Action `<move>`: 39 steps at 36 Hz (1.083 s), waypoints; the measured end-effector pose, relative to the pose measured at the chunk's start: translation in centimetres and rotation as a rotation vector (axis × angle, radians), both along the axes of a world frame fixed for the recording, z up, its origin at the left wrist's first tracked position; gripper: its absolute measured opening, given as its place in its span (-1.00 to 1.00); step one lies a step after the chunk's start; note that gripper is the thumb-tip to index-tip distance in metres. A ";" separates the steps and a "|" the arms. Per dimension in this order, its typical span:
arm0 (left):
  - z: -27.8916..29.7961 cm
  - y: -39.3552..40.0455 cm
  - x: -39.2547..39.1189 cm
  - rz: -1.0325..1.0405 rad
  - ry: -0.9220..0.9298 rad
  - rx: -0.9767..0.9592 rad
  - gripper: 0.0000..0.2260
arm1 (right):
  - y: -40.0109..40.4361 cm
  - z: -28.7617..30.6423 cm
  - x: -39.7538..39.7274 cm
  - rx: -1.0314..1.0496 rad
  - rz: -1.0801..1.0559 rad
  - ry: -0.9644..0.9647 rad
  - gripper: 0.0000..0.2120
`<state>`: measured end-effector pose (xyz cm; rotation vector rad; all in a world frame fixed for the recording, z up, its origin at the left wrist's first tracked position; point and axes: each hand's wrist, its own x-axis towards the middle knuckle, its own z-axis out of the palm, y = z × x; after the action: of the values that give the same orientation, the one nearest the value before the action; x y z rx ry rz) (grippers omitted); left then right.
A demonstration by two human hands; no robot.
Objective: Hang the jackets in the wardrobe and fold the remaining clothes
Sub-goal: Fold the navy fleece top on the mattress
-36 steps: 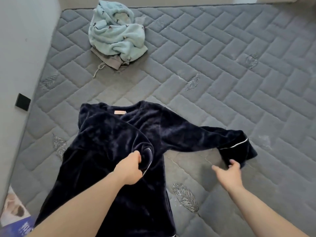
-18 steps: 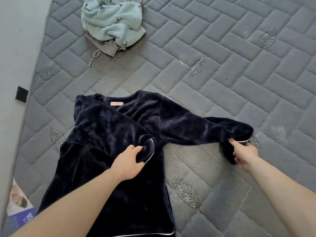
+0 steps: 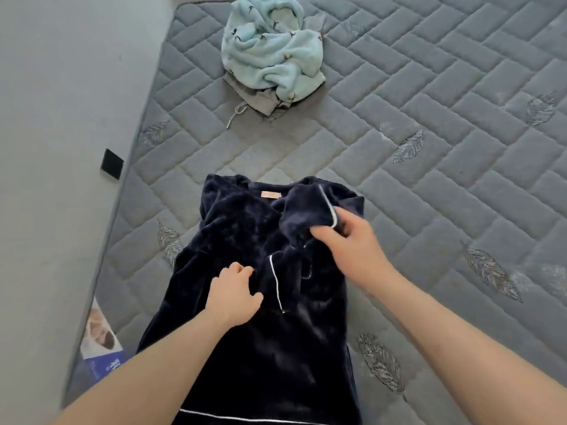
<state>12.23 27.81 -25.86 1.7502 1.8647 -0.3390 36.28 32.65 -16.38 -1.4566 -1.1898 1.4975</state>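
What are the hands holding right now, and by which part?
The right hand pinches the dark navy velvet top by its white-piped sleeve cuff. The left hand rests on its front, gripping nothing visible.

You're in a bedroom at home, pretty clearly. That's a bare grey quilted mattress (image 3: pixel 399 124) with stitched leaf patterns filling most of your view, pushed right up against a plain pale wall (image 3: pixel 55 148) that has a small black square plate (image 3: pixel 112 164) on it. Everyday clothes lie on it: a navy fleece top (image 3: pixel 245 228) and a crumpled light blue fleece garment (image 3: pixel 270 47).
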 end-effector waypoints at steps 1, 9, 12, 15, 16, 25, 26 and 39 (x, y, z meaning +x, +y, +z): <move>0.1 -0.4 -1.5 0.006 -0.013 -0.021 -0.45 | -0.5 0.1 -2.4 0.015 0.094 0.002 -0.82; 0.3 -4.6 -13.6 0.202 -0.013 -0.093 -0.65 | -5.8 -6.1 -10.4 -0.206 0.700 -0.648 -0.40; -0.2 -6.8 -17.5 0.272 0.011 -0.093 -0.62 | -8.9 -7.6 -10.3 -0.263 0.485 -0.613 -0.46; -0.9 -8.7 -20.2 0.420 -0.001 -0.124 -0.48 | -12.0 -8.4 -9.0 -0.299 0.223 -0.656 -0.47; -1.2 -9.4 -21.0 0.474 -0.015 -0.153 -0.41 | -13.1 -8.7 -8.3 -0.321 0.152 -0.686 -0.42; -3.7 -15.4 -23.3 0.651 -0.214 -0.307 -0.43 | -21.6 -11.4 -3.7 -0.782 -0.136 -0.686 -0.13; -3.7 -15.6 -23.2 0.628 -0.213 -0.294 -0.56 | -22.2 -11.7 -3.6 -0.815 -0.126 -0.683 -0.19; 5.0 -14.9 -11.5 0.297 -0.367 0.300 -0.41 | -22.3 -10.9 -4.2 -0.677 -0.073 -0.609 -0.54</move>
<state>0.72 12.93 -20.87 1.5514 1.9282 0.3687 32.12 10.37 -27.33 -2.5142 -0.9616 1.5270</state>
